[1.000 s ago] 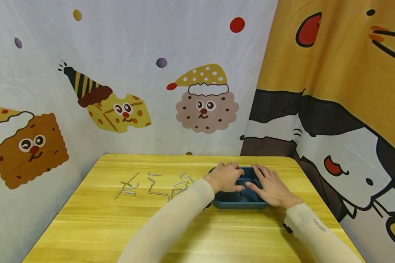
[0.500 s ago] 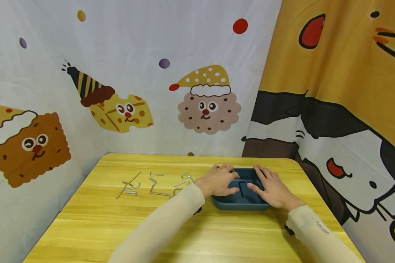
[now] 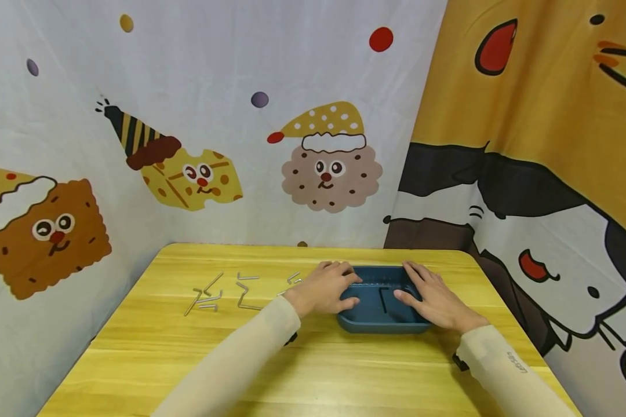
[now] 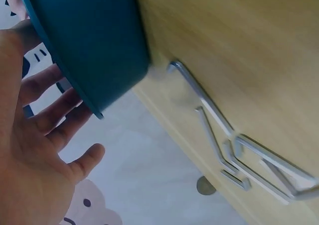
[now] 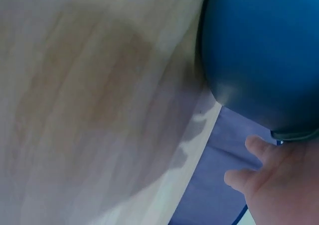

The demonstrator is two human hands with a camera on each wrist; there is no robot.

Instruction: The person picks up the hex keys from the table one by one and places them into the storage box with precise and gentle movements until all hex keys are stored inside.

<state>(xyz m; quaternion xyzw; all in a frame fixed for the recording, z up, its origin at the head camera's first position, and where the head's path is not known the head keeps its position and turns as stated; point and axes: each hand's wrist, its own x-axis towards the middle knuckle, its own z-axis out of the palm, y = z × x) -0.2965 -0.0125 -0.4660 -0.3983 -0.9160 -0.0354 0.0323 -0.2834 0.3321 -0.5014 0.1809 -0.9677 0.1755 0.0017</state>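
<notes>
A blue rectangular tray (image 3: 383, 328) stands on the table, with a dark L-shaped hex key (image 3: 383, 302) lying on its floor. At the tray's left rim is my left hand (image 3: 320, 291), its fingers reaching over the edge; in the left wrist view those fingers (image 4: 65, 120) are spread and hold no key. My right hand (image 3: 438, 298) rests along the right rim, fingers extended and thumb over the inside. Seen from the right wrist, the blue outer wall (image 5: 264, 51) rises beside that hand.
Several silver hex keys (image 4: 204, 98) lie left of the tray, some hidden behind my left hand and sleeve. A farther group of hex keys (image 3: 206, 299) lies toward the table's left. Printed cloth (image 3: 334, 226) hangs behind the table's back edge.
My left hand has moved left, from over the tray's interior to its left rim, uncovering the hex key inside. My right hand has stayed at the right rim.
</notes>
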